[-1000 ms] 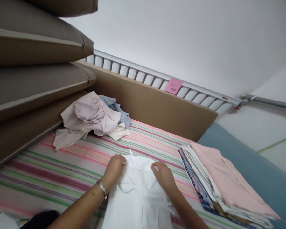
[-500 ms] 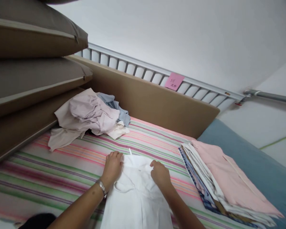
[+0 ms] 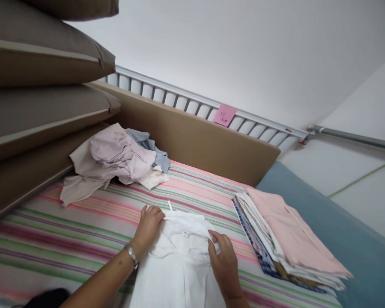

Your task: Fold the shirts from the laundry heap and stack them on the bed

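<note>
A white garment (image 3: 179, 261) lies flat on the striped sheet (image 3: 83, 222) in front of me, its collar end pointing away. My left hand (image 3: 149, 226) rests on the garment's upper left corner, fingers curled over the cloth edge. My right hand (image 3: 222, 261) lies on the garment's right side, fingers extended and pressing the fabric. A bracelet circles my left wrist.
A crumpled heap of pale pink and blue clothes (image 3: 115, 160) sits at the back left. A stack of folded clothes (image 3: 285, 239), pink on top, lies to the right. Brown cushions (image 3: 34, 85) are piled at left, a brown headboard (image 3: 195, 137) behind, with a pink sticky note (image 3: 225, 115) on the rail.
My right hand has slid down and toward me along the garment's right side, uncovering the collar and its label. My left hand stays at the upper left corner.
</note>
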Demonstrator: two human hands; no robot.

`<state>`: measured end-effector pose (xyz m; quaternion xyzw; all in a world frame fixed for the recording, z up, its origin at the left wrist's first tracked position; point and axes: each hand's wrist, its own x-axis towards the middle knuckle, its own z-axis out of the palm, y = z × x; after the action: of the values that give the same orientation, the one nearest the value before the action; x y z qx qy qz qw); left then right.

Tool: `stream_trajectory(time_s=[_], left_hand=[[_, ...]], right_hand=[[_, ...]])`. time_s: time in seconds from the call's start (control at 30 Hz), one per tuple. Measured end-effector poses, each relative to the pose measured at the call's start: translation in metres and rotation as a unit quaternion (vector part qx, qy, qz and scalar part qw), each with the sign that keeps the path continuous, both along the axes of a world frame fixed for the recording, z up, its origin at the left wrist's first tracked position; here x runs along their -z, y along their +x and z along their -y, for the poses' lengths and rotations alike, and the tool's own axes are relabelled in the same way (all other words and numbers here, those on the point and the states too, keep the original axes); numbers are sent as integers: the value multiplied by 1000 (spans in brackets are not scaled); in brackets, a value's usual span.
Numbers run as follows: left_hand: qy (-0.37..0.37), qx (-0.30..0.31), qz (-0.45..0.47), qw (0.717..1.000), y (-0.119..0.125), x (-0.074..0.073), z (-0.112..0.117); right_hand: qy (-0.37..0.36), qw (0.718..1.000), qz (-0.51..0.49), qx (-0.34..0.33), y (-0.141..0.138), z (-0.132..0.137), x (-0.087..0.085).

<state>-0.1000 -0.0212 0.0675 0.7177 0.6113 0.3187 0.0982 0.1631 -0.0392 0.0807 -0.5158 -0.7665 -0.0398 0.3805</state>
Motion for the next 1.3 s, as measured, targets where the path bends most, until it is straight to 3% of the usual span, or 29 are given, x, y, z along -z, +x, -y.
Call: stream_trajectory(time_s=[0.27,0.4,0.5,0.57,0.63,0.73,0.83,0.97,1.1,1.3], left_hand=[[63,80,-15,995,-7,-25,14],[68,113,-42,990,-7,-33,21],[71,116,-57,989,-7,-37,22],[61,96,-58,992,-8,-37,20],[40,62,-36,997,-9,-34,16],[-5,-3,26,1000,-12,-26,8],[-56,-71,79,993,-16,-14,0],[-149,-121,198,961,-28,-2,-7],[-209,-148,253,933,-45,5,-10],[-235,-188,327,896,-51,16,-6]], right_hand=[[-128,974,177,62,-13,-19,-20],[-180,958,221,15,-27,-41,-29],[-232,943,231,-59,-31,-55,-38],[-278,929,218,-114,-31,-60,-47],[-317,919,196,-128,-30,-64,-52],[-331,922,188,-67,-29,-72,-50],[-331,924,193,-7,-30,-83,-37],[-347,920,182,29,-36,-92,-20],[-344,925,158,-15,-54,-89,-21],[-359,920,117,-105,-99,-82,-16]])
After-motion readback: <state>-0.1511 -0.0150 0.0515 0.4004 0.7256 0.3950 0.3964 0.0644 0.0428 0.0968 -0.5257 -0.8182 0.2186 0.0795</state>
